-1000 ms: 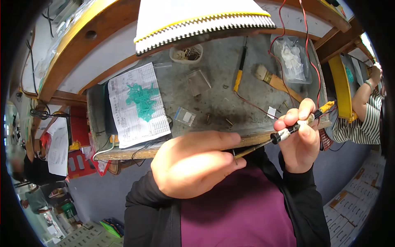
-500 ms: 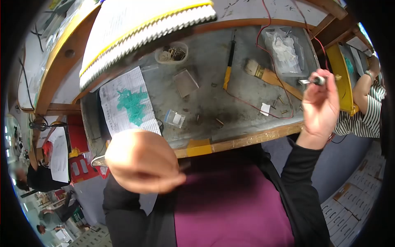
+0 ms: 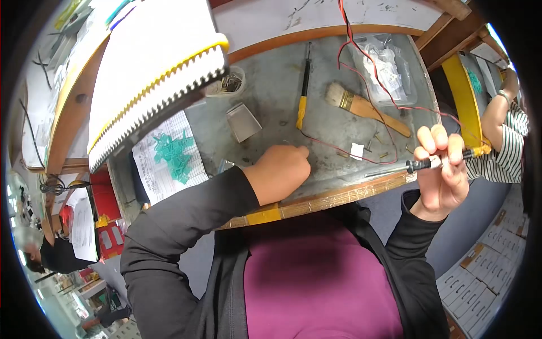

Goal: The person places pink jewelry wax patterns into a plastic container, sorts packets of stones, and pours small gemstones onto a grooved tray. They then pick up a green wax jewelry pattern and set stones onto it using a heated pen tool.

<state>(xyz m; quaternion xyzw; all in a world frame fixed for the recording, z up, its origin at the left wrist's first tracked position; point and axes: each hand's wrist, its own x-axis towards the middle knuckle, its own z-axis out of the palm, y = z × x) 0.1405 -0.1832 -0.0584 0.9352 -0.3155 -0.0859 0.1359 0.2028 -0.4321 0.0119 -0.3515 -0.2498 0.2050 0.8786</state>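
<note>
My right hand, fingers pinched together, holds a pen-like test probe with a black and yellow handle. Its thin metal tip points left over the tray's front edge, and a red wire runs from its yellow end. My left hand rests low over the grey tray, fingers curled under and hidden, so what they hold cannot be seen. A second black and yellow test probe lies beyond it. Several small brass-coloured pins and a white paper scrap lie between the hands.
A flat brush, a bag of white pieces, a small open box and a tub of metal parts lie around. Green pieces sit on printed paper. A toothed white panel overhangs the left. Another person's arm is at right.
My left hand has moved from near my chest to the right and down onto the tray. My right hand has lowered and turned, so the probe now points left.
</note>
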